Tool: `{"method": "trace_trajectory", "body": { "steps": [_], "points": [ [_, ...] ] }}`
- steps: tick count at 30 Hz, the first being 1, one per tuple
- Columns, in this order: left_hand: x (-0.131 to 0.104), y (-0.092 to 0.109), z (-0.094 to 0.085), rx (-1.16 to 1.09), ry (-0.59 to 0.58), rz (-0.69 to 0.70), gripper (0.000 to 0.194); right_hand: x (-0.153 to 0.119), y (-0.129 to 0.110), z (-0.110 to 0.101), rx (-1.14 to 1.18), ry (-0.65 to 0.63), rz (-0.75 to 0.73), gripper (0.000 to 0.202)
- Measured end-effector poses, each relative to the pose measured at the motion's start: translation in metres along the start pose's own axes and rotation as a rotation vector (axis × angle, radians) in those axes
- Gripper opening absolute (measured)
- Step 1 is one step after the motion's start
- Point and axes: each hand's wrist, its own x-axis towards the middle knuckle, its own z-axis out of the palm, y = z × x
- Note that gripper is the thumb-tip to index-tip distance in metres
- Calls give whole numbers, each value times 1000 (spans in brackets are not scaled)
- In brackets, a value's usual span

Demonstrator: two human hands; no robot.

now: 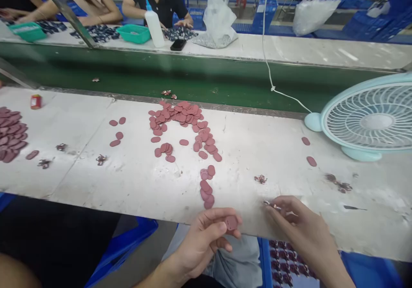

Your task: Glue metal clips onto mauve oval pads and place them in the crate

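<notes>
A pale blue fan (376, 120) (round, caged) stands on the white table (135, 180).

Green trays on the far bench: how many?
2: one green tray towards the left end of the far bench, the other green tray just left of the white bottle. Others may be hidden.

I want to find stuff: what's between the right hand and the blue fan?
Between the right hand and the blue fan, the head view shows dark little pieces on the white table.
</notes>
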Motion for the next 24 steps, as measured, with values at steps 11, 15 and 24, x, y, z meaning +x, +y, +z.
{"method": "trace_trajectory", "body": {
  "steps": [11,15,24],
  "points": [
    [-4,2,-1,246,-55,177,30,-59,-52,25,843,-289,-125,4],
    [-7,0,-5,332,-80,203,33,-62,-60,38,781,-208,-237,11],
    [-7,2,-5,332,-130,204,31,-58,-65,34,577,-206,-272,14]
  ]
}}
